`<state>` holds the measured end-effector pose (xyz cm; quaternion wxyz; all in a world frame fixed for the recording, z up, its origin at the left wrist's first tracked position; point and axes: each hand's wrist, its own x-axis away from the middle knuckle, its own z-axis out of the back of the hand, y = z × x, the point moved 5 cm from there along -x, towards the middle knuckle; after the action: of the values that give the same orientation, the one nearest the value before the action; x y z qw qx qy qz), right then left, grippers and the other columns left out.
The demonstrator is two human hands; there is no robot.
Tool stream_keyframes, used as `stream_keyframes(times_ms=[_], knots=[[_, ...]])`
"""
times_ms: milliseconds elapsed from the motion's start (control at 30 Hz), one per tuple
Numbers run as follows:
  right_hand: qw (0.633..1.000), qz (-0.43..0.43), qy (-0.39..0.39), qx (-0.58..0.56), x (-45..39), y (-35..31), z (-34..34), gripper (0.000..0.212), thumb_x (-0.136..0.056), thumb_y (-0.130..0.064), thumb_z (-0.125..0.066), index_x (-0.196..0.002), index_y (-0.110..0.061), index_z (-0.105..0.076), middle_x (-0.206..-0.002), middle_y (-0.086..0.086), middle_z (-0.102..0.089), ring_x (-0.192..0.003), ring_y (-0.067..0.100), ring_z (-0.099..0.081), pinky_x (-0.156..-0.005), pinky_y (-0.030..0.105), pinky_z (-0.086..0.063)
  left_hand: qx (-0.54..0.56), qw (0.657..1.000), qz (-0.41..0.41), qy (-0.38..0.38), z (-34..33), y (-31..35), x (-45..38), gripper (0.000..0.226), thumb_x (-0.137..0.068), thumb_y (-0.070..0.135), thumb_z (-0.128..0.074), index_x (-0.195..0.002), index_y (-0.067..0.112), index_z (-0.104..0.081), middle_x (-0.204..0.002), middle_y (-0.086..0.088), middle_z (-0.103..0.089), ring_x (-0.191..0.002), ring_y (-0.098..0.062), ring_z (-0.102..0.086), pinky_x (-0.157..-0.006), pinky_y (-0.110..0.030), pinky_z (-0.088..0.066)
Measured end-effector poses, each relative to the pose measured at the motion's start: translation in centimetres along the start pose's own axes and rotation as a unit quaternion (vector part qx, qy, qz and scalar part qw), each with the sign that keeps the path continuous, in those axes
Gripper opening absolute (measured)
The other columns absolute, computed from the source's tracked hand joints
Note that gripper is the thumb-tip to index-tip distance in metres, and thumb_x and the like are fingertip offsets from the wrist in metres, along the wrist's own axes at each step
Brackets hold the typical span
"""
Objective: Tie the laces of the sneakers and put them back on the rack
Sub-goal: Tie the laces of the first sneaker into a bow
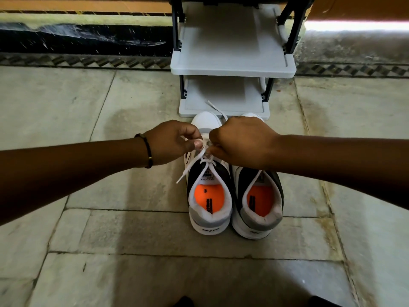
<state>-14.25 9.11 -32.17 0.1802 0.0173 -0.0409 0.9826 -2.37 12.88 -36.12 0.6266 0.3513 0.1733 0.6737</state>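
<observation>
Two white, grey and black sneakers with orange insoles stand side by side on the stone floor, toes toward the rack. Over the left sneaker, my left hand and my right hand each pinch part of its white lace. One lace end trails down the shoe's left side; another sticks up past my right hand toward the rack. The right sneaker is partly hidden under my right wrist, so its laces are mostly out of sight. The grey shoe rack stands just beyond the toes, and the shelves I can see are bare.
Large pale stone tiles cover the floor around the shoes. A patterned border strip and a dark wall base run behind the rack. A dark beaded bracelet sits on my left wrist.
</observation>
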Motion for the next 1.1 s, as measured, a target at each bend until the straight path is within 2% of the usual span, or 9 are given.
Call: stream_keyframes(times_ms=[100, 167, 367, 467, 567, 700, 800, 933, 1100], knots=[[0.998, 0.042, -0.009, 0.04, 0.2, -0.1, 0.0, 0.031, -0.094, -0.035, -0.041, -0.105, -0.01, -0.056, -0.096, 0.016, -0.065, -0.086, 0.036, -0.061, -0.061, 0.032, -0.032, -0.112, 0.991, -0.038, 0.062, 1.3, 0.3, 0.2, 0.008, -0.083, 0.031, -0.058, -0.076, 0.027, -0.06, -0.075, 0.007, -0.066, -0.078, -0.013, -0.061, -0.08, -0.034, -0.049], [0.997, 0.053, -0.026, 0.054, 0.3, -0.2, -0.1, 0.03, -0.094, -0.035, -0.041, -0.104, -0.011, -0.056, -0.093, 0.014, -0.066, -0.082, 0.034, -0.062, -0.06, 0.031, -0.034, -0.142, 0.986, -0.037, 0.074, 1.8, 0.2, 0.3, 0.006, -0.079, 0.036, -0.057, -0.073, 0.034, -0.057, -0.07, 0.013, -0.061, -0.08, -0.015, -0.062, -0.084, -0.04, -0.048], [0.987, 0.069, -0.136, 0.042, 2.6, -0.5, -1.4, 0.03, -0.094, -0.037, -0.038, -0.1, -0.014, -0.057, -0.094, 0.009, -0.065, -0.086, 0.028, -0.062, -0.065, 0.033, -0.044, -0.221, 0.973, 0.028, 0.062, 2.0, -2.0, 0.3, 0.009, -0.085, 0.03, -0.055, -0.085, 0.026, -0.063, -0.088, 0.001, -0.069, -0.092, -0.024, -0.058, -0.086, -0.038, -0.036], [0.985, 0.074, -0.151, 0.042, 3.2, -0.7, -1.6, 0.029, -0.095, -0.033, -0.037, -0.1, -0.014, -0.058, -0.094, 0.007, -0.065, -0.086, 0.025, -0.061, -0.062, 0.03, -0.039, -0.229, 0.972, 0.034, 0.043, 1.7, -2.9, 0.1, 0.012, -0.085, 0.03, -0.054, -0.088, 0.027, -0.066, -0.09, -0.001, -0.069, -0.095, -0.024, -0.056, -0.088, -0.039, -0.038], [0.987, 0.056, -0.144, 0.036, 2.5, -0.5, -0.8, 0.026, -0.092, -0.031, -0.04, -0.095, -0.014, -0.06, -0.086, 0.007, -0.062, -0.081, 0.026, -0.059, -0.065, 0.032, -0.045, -0.202, 0.977, 0.055, 0.036, 1.3, -3.9, -0.5, 0.013, -0.084, 0.03, -0.056, -0.087, 0.025, -0.067, -0.085, 0.001, -0.065, -0.094, -0.025, -0.057, -0.088, -0.04, -0.04], [0.986, 0.056, -0.158, 0.01, 2.3, -0.8, -0.4, 0.024, -0.09, -0.031, -0.043, -0.087, -0.014, -0.06, -0.072, 0.001, -0.05, -0.073, 0.023, -0.056, -0.066, 0.032, -0.049, -0.168, 0.983, 0.061, 0.035, 1.2, -5.2, -1.2, 0.013, -0.082, 0.03, -0.06, -0.086, 0.022, -0.069, -0.073, 0.008, -0.055, -0.085, -0.022, -0.057, -0.083, -0.038, -0.047], [0.983, 0.058, -0.176, 0.001, 2.5, -0.9, -0.5, 0.025, -0.09, -0.032, -0.044, -0.084, -0.015, -0.061, -0.069, -0.001, -0.05, -0.069, 0.02, -0.053, -0.064, 0.03, -0.047, -0.168, 0.983, 0.057, 0.038, 1.0, -5.4, -1.4, 0.012, -0.082, 0.03, -0.06, -0.085, 0.022, -0.069, -0.07, 0.01, -0.054, -0.08, -0.019, -0.053, -0.08, -0.037, -0.047], [0.982, 0.07, -0.173, -0.001, 2.7, -1.1, -0.2, 0.02, -0.089, -0.031, -0.044, -0.074, -0.02, -0.051, -0.066, -0.003, -0.047, -0.067, 0.018, -0.049, -0.067, 0.03, -0.049, -0.181, 0.981, 0.046, 0.051, 1.2, -5.3, -1.4, 0.014, -0.083, 0.03, -0.059, -0.082, 0.02, -0.069, -0.078, 0.005, -0.06, -0.082, -0.024, -0.058, -0.079, -0.039, -0.048], [0.98, 0.075, -0.179, 0.035, 2.4, -0.7, 0.2, 0.021, -0.09, -0.029, -0.043, -0.085, -0.016, -0.059, -0.06, -0.004, -0.038, -0.066, 0.018, -0.043, -0.065, 0.029, -0.045, -0.178, 0.981, 0.042, 0.061, 1.5, -5.2, -1.3, 0.015, -0.084, 0.028, -0.058, -0.084, 0.018, -0.069, -0.09, -0.003, -0.066, -0.086, -0.026, -0.059, -0.082, -0.042, -0.048]])
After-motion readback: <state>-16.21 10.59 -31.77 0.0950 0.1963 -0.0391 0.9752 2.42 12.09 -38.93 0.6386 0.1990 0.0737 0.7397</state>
